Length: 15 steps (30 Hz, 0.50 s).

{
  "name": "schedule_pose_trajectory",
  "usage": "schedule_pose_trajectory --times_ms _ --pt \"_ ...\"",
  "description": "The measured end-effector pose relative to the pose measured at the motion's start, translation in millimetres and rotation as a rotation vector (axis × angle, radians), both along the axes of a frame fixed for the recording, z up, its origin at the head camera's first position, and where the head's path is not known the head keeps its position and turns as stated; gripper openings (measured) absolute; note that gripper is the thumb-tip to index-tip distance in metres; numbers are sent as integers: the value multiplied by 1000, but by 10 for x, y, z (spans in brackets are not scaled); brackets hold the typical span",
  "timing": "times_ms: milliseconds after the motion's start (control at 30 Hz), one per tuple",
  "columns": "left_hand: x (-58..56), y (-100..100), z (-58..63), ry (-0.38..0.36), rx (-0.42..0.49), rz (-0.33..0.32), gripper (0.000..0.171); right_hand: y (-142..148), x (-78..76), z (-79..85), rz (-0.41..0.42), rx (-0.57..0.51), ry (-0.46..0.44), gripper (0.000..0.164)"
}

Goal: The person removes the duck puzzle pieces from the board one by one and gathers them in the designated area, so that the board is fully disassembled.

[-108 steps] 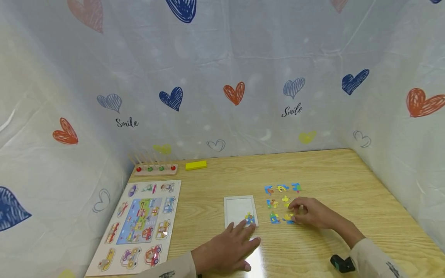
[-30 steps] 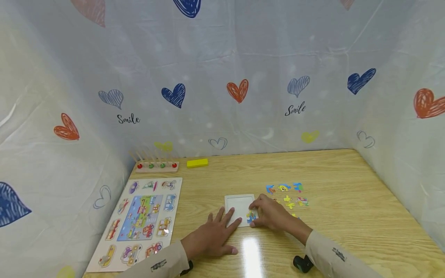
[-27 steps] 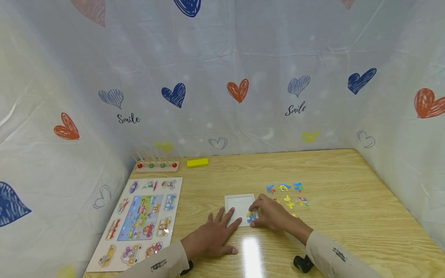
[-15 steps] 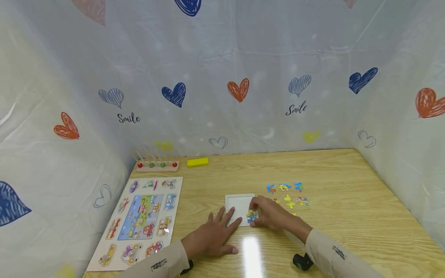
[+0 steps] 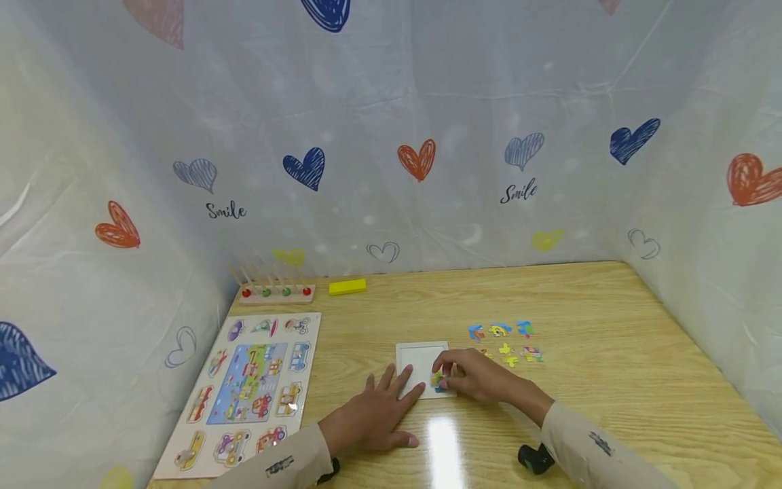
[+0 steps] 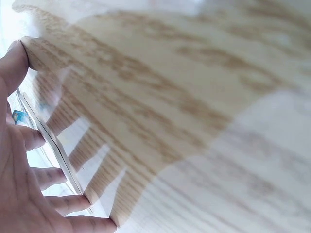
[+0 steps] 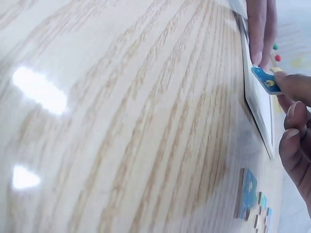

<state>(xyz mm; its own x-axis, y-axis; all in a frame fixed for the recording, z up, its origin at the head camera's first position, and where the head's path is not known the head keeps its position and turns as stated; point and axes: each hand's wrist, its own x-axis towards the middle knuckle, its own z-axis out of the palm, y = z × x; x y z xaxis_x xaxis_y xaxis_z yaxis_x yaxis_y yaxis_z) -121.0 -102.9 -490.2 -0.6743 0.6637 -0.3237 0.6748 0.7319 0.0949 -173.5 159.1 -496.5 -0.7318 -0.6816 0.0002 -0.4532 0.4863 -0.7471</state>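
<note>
In the head view my left hand [image 5: 375, 415] lies with fingers spread, fingertips on the near left part of a small white puzzle tray [image 5: 406, 348]. The left wrist view shows those straight fingers [image 6: 43, 178] along the tray's edge. My right hand [image 5: 479, 375] is over the tray's right side, pinching a blue and yellow jigsaw piece [image 7: 265, 79] between thumb and fingers. The piece is tilted close over the tray in the right wrist view; part of it is hidden by the thumb. Several loose jigsaw pieces [image 5: 499, 330] lie to the right of the tray.
A large vehicle picture puzzle board [image 5: 311, 353] lies at the left. Behind it stand a wooden peg rack [image 5: 275, 297] with red and green beads and a yellow block [image 5: 347, 286]. A heart-printed curtain [image 5: 455, 210] encloses the table [image 5: 599, 326].
My right hand has gone from the loose pieces to the tray, then slightly left, with the pinched piece shifted from the tray's near right corner. My left hand slid left along the tray and stays there.
</note>
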Motion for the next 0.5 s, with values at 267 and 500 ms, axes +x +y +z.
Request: schedule_pose_trajectory --times_ms 267,500 --pt "10 1 9 -15 5 10 85 142 17 33 -29 -23 -8 23" --pt "20 12 29 -10 1 10 84 357 55 80 -101 -45 1 16"
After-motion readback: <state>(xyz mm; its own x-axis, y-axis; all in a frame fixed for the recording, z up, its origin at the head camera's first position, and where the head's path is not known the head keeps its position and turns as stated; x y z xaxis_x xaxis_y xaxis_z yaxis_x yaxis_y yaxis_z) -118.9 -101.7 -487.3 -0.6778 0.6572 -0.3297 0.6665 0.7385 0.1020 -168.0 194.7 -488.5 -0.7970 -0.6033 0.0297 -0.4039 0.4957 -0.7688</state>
